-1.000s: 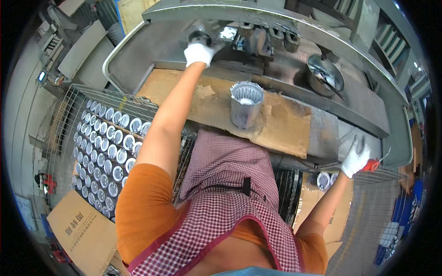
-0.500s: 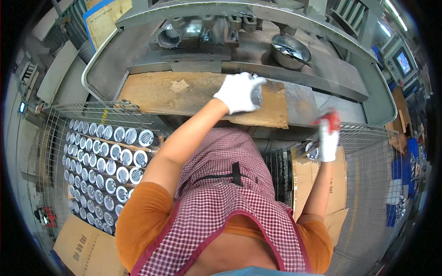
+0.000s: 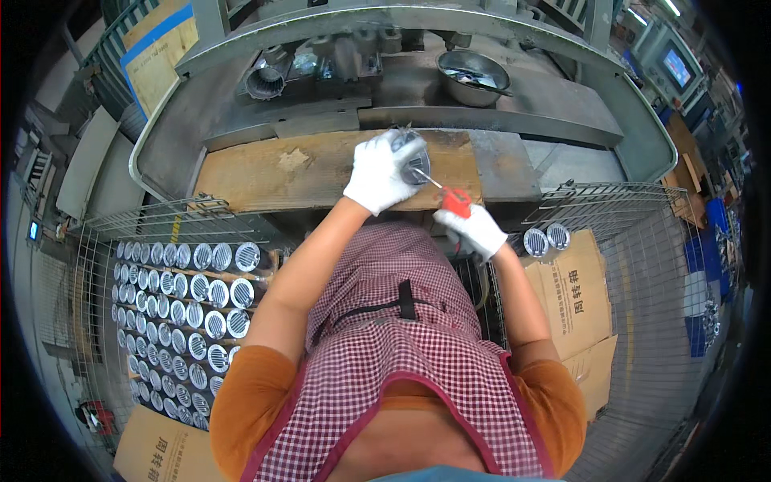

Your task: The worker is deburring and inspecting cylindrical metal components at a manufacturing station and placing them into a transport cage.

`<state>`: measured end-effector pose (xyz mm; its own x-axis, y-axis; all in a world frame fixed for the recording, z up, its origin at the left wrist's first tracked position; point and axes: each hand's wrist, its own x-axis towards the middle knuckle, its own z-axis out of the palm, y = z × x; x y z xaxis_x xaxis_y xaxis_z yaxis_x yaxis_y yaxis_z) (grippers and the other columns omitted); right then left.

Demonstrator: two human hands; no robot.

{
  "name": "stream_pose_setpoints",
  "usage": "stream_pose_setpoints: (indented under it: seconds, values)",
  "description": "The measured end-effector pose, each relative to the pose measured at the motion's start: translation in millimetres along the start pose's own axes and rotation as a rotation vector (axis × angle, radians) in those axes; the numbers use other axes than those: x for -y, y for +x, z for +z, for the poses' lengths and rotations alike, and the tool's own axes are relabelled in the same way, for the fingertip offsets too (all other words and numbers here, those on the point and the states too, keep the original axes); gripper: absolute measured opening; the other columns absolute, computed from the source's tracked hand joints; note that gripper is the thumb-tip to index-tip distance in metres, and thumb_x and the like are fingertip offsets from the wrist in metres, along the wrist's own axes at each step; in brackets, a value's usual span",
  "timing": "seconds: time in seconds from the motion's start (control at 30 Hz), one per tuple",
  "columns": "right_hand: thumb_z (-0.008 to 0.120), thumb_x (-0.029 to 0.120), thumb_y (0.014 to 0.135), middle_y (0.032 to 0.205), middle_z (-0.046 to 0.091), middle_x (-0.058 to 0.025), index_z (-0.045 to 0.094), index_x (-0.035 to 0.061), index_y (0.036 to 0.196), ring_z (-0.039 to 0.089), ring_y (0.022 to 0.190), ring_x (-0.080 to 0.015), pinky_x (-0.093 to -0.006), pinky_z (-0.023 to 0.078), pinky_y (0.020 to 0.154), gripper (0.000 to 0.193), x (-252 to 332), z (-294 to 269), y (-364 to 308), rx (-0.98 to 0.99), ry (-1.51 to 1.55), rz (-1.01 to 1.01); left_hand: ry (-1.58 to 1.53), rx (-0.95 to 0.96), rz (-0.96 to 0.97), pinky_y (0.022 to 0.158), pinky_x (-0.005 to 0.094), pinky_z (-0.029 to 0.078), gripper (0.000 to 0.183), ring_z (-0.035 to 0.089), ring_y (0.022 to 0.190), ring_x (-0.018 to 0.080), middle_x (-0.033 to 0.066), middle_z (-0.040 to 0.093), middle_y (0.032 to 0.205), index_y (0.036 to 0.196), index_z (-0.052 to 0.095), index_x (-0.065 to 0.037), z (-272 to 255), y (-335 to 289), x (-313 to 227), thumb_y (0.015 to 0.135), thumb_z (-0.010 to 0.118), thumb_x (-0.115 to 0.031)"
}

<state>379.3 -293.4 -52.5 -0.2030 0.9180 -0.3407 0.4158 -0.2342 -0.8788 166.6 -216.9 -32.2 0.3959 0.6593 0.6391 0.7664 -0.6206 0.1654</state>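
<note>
My left hand, in a white glove, is closed around a round metal part with a slotted end, above the worn wooden board. Fingers cover some of that part. My right hand, also gloved, grips a red-handled tool. The tool's thin metal shaft reaches up and left to the part's slotted face; whether its tip goes into a slot is too small to tell.
At left, a wire cage holds rows of slotted metal cylinders. Two similar cylinders stand by cardboard on the right. Behind the board are a metal bowl with pieces inside and a ribbed metal ring.
My right hand has come left from beside the right cage, bringing the red-handled tool to the part. My left hand stays over the board. Two cylinders now show clearly at right.
</note>
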Motion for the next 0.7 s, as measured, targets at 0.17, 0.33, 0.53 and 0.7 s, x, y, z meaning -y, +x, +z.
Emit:
stream_pose_setpoints:
  seconds: [0.17, 0.33, 0.53, 0.7]
  values:
    - [0.060, 0.053, 0.084, 0.095, 0.067, -0.0179, 0.064, 0.0109, 0.112, 0.064, 0.091, -0.0347, -0.0387, 0.050, 0.078, 0.051, -10, 5, 16, -0.265, -0.386, -0.345, -0.090, -0.157, 0.037, 0.082, 0.0445, 0.051, 0.061, 0.061, 0.095, 0.0356, 0.0168, 0.060, 0.108, 0.103, 0.064, -0.016, 0, -5, 5, 0.048, 0.084, -0.033]
    - [0.057, 0.056, 0.084, 0.097, 0.065, -0.0192, 0.063, 0.0108, 0.108, 0.062, 0.089, -0.0380, -0.0427, 0.049, 0.076, 0.052, 14, 4, 2, -0.249, -0.632, -0.104, -0.166, -0.208, 0.069, 0.078, 0.0448, 0.052, 0.063, 0.061, 0.092, 0.0364, 0.0176, 0.059, 0.108, 0.103, 0.061, -0.014, 1, -13, 14, 0.047, 0.086, -0.029]
    - [0.058, 0.059, 0.082, 0.095, 0.065, -0.0199, 0.064, 0.0085, 0.103, 0.061, 0.091, -0.0379, -0.0425, 0.048, 0.076, 0.055, 25, 3, -10, -0.188, -0.670, -0.188, -0.111, -0.302, 0.108, 0.078, 0.0449, 0.051, 0.072, 0.060, 0.092, 0.0375, 0.0182, 0.056, 0.113, 0.110, 0.056, -0.016, 6, -20, 19, 0.048, 0.087, -0.031]
    - [0.067, 0.053, 0.079, 0.100, 0.068, -0.0151, 0.064, 0.0113, 0.115, 0.065, 0.093, -0.0291, -0.0351, 0.048, 0.082, 0.056, 26, 1, -2, -0.167, -0.427, -0.110, -0.183, -0.354, 0.096, 0.079, 0.0457, 0.050, 0.077, 0.059, 0.097, 0.0380, 0.0177, 0.056, 0.115, 0.114, 0.054, -0.015, 7, -23, 23, 0.047, 0.089, -0.032]
